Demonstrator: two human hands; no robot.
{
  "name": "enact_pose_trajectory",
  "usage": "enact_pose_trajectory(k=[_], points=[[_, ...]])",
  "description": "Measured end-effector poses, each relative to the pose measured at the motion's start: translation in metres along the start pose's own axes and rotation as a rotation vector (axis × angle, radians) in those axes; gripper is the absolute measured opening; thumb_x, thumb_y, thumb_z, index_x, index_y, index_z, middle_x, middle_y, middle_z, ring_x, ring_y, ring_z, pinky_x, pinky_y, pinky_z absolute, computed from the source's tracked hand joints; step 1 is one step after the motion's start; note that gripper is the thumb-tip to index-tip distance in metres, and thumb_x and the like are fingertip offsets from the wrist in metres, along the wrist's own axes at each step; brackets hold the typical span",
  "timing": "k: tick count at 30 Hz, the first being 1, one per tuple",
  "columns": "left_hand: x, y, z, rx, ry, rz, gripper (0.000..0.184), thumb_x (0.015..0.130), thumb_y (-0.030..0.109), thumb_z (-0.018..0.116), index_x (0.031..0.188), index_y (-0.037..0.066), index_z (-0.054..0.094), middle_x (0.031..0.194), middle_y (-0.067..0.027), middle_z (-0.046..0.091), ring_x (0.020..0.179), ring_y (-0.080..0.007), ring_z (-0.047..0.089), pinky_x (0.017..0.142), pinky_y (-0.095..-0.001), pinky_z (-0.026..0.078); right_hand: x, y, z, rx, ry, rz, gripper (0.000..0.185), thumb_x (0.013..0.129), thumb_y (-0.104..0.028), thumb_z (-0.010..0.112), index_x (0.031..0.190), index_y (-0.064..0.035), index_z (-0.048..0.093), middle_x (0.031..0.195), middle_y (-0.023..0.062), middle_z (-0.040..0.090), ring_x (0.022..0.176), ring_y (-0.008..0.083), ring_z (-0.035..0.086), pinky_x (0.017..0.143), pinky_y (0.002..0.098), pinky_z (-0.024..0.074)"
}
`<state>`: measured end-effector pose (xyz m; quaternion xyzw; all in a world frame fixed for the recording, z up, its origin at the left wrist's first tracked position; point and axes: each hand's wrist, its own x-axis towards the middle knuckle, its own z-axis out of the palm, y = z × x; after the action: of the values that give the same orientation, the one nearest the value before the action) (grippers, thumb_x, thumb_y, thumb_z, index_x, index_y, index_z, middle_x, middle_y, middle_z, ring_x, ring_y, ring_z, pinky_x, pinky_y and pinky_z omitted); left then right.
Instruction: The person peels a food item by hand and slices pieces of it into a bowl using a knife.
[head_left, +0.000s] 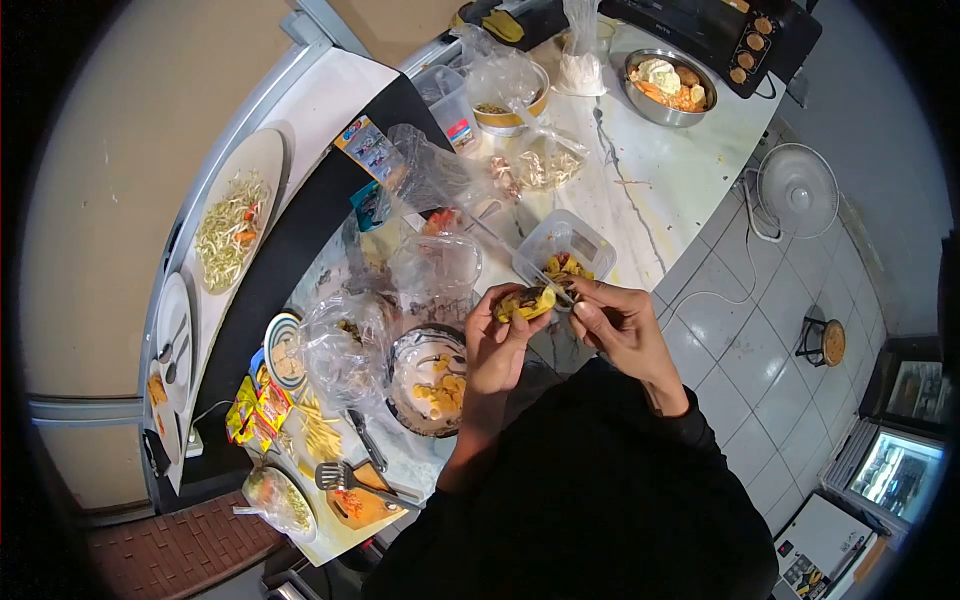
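Observation:
My left hand is wrapped round a short piece of banana, yellow with dark, blackened peel. Close beside its right end, my right hand is closed in a pinch. A thin greyish edge shows at those fingertips, too small to name. Just beyond both hands stands a clear plastic tub with yellow and dark scraps that look like peel. To the left of my left hand, a round dish with a dark rim holds yellow pieces.
Crumpled plastic bags and a clear lidded box crowd the left. A knife, a slotted spatula and an orange cutting board lie nearer. A steel bowl of food stands far right, by a toaster oven.

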<state>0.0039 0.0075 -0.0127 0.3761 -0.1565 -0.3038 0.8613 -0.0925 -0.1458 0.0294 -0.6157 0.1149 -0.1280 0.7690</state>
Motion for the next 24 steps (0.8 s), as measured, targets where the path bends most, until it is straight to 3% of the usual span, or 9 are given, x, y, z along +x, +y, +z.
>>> enact_pose_trajectory(k=[1,3,13,16,18,24], points=[[0.000,-0.002,-0.003,0.000,-0.002,-0.001,0.041,0.088,0.012,0.069,0.119,-0.004,0.048,0.108,-0.0126,0.062,0.100,-0.0206,0.063,0.092,-0.0371,0.052,0.000,-0.001,0.000,0.000,0.002,-0.001,0.031,0.094,-0.014,0.061,0.120,0.0030,0.061,0.078,0.0065,0.062,0.066,0.0083,0.052,0.058,0.0231,0.0448],[-0.001,-0.006,-0.010,-0.117,-0.067,-0.082,0.049,0.085,0.017,0.073,0.123,-0.001,0.047,0.110,-0.0108,0.061,0.101,-0.0207,0.061,0.092,-0.0386,0.051,0.002,-0.005,0.000,0.137,-0.026,0.041,0.031,0.097,-0.017,0.058,0.121,0.0018,0.061,0.069,0.0036,0.054,0.058,0.0057,0.044,0.047,0.0211,0.0347],[0.001,-0.017,-0.019,-0.383,-0.223,-0.100,0.057,0.080,0.009,0.074,0.128,0.005,0.044,0.113,-0.0071,0.059,0.106,-0.0198,0.058,0.094,-0.0378,0.048,0.005,-0.012,-0.002,0.265,-0.075,0.144,0.032,0.098,-0.016,0.056,0.124,0.0011,0.059,0.067,0.0041,0.053,0.053,0.0056,0.040,0.043,0.0210,0.0295],[0.005,-0.020,-0.018,-0.462,-0.257,-0.048,0.060,0.084,0.008,0.069,0.136,0.007,0.040,0.120,-0.0073,0.056,0.111,-0.0201,0.055,0.097,-0.0373,0.046,0.006,-0.013,-0.003,0.213,-0.087,0.123,0.031,0.097,-0.015,0.056,0.122,0.0014,0.059,0.067,0.0041,0.053,0.055,0.0055,0.041,0.043,0.0209,0.0306],[0.008,-0.021,-0.018,-0.562,-0.109,-0.105,0.060,0.090,0.005,0.061,0.143,0.008,0.033,0.133,-0.0099,0.048,0.119,-0.0207,0.050,0.101,-0.0368,0.043,0.003,-0.017,-0.003,0.050,-0.087,0.057,0.030,0.096,-0.013,0.058,0.122,0.0019,0.060,0.069,0.0037,0.055,0.058,0.0063,0.044,0.048,0.0216,0.0357],[0.008,0.003,0.000,-0.411,0.018,-0.242,0.051,0.098,0.015,0.050,0.144,0.002,0.031,0.139,-0.0134,0.043,0.125,-0.0208,0.047,0.105,-0.0381,0.039,-0.003,-0.018,0.002,-0.170,-0.193,-0.023,0.031,0.092,-0.008,0.061,0.121,0.0012,0.061,0.073,0.0054,0.060,0.064,0.0100,0.051,0.060,0.0259,0.0452]])
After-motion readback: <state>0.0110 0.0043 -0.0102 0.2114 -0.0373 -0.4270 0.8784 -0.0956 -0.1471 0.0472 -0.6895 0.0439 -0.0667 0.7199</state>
